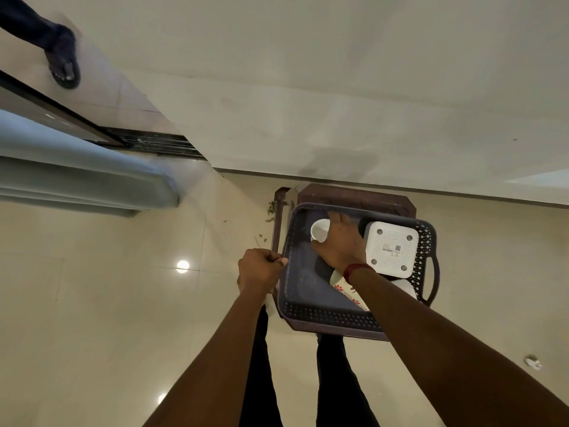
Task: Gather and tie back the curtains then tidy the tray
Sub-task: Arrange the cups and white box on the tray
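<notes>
A dark perforated plastic tray (308, 314) sits on a brown stool (354, 194) by the wall. My left hand (260, 269) grips the tray's left rim. Inside the tray, my right hand (340, 240) holds a small white cup (318, 230) lying on its side, mouth toward the left. A white square device (391, 248) lies bottom-up in the tray's right half. A paper cup with red flower prints (346, 289) lies partly under my right forearm. The pale blue-grey curtain (80, 177) hangs gathered at the left.
Beside the curtain is a sliding door track (154, 144), and another person's sandalled foot (63, 61) stands beyond it. Bits of leaf litter (269, 211) lie on the tiled floor left of the stool. A crumpled scrap (532, 362) lies on the floor at the right.
</notes>
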